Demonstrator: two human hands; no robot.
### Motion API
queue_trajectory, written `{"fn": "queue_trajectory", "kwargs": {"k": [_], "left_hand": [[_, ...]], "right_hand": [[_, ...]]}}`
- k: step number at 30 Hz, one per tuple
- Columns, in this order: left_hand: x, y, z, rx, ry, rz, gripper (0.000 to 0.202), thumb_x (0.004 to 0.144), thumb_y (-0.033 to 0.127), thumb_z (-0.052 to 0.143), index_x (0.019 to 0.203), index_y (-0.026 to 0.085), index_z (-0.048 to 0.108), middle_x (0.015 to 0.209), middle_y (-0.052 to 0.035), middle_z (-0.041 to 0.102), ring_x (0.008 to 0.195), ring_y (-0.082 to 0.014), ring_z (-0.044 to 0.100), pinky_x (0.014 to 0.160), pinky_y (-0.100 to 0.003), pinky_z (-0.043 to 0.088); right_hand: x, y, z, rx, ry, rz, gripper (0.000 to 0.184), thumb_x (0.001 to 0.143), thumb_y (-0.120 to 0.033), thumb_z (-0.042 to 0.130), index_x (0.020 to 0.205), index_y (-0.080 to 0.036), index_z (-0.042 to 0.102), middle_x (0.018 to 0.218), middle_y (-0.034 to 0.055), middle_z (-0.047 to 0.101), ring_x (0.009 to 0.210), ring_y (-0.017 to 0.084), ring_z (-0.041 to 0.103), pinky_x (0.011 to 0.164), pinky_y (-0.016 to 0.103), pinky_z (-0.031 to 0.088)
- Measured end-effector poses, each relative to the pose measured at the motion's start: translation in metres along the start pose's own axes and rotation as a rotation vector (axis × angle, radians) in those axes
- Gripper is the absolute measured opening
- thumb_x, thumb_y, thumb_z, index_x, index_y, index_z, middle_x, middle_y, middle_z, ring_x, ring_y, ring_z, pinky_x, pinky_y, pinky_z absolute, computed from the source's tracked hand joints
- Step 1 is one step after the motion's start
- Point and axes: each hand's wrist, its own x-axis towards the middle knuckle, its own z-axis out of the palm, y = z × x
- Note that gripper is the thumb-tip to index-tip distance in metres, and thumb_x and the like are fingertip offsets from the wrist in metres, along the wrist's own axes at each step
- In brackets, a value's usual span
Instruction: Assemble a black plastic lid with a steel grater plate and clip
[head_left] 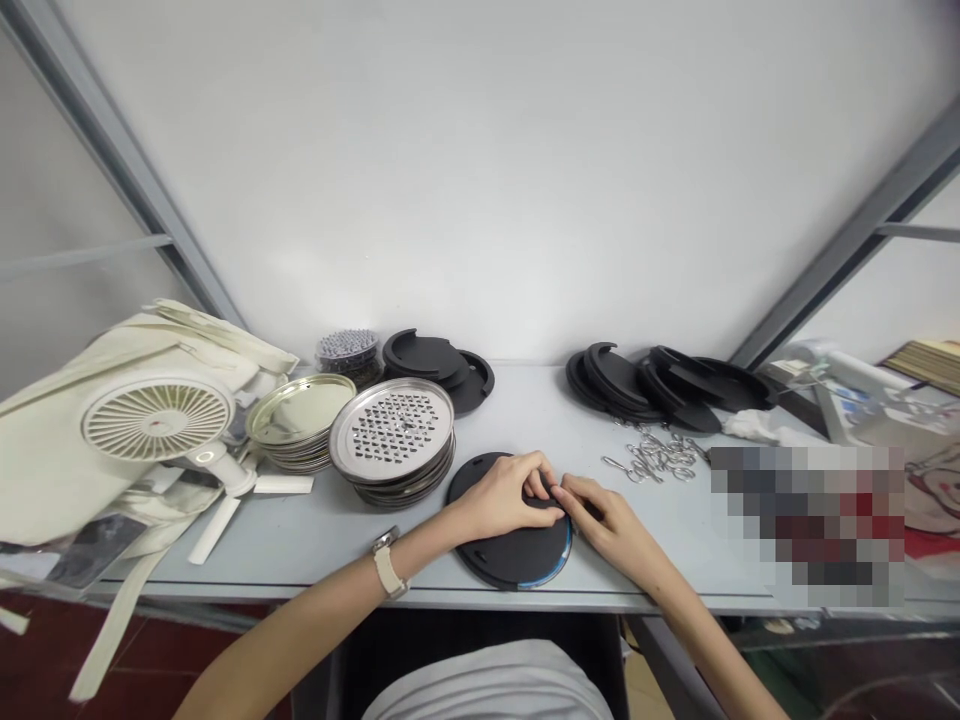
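A black round disc (501, 560) lies on the table in front of me, with a strip of blue showing along its lower right rim. My left hand (514, 497) rests over the disc, its fingers and thumb curled closed at the right edge. From the right, my right hand (606, 520) meets it there, thumb and index finger pinched together at the rim. Whatever small piece may be between the right fingertips is hidden. Nearest on the left stands a stack of round metal grater plates (394, 430). Small metal wire clips (660, 455) lie loose to the upper right.
More black round parts (619, 378) are piled back right, others (427, 358) back left. Plain metal discs (300, 410) are stacked beside a white handheld fan (159, 420) and a cream bag (90, 390). Metal frame posts (840, 240) flank the table. A blurred patch covers the right side.
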Motion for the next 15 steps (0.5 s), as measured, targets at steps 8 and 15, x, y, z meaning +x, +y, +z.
{"fn": "queue_trajectory", "kwargs": {"k": [8,15], "left_hand": [[0.0003,-0.0042,0.0012,0.039,0.007,0.003,0.025,0.068,0.025,0.073,0.09,0.017,0.063,0.073,0.0029,0.059,0.072,-0.0105,0.056,0.066,-0.019,0.042],[0.0007,-0.0032,0.001,0.033,-0.019,0.035,0.027,0.07,0.024,0.071,0.095,0.018,0.062,0.078,0.0013,0.061,0.074,-0.0116,0.057,0.07,-0.021,0.044]], "right_hand": [[0.0005,0.0005,0.0016,0.003,0.016,0.031,0.032,0.098,-0.037,0.035,0.075,-0.02,0.049,0.068,-0.0019,0.05,0.067,0.016,0.049,0.065,0.026,0.038],[-0.0027,0.0039,0.0,-0.032,0.034,-0.016,0.028,0.097,-0.032,0.035,0.073,-0.021,0.045,0.069,-0.0014,0.051,0.068,0.017,0.05,0.065,0.027,0.04]]}}
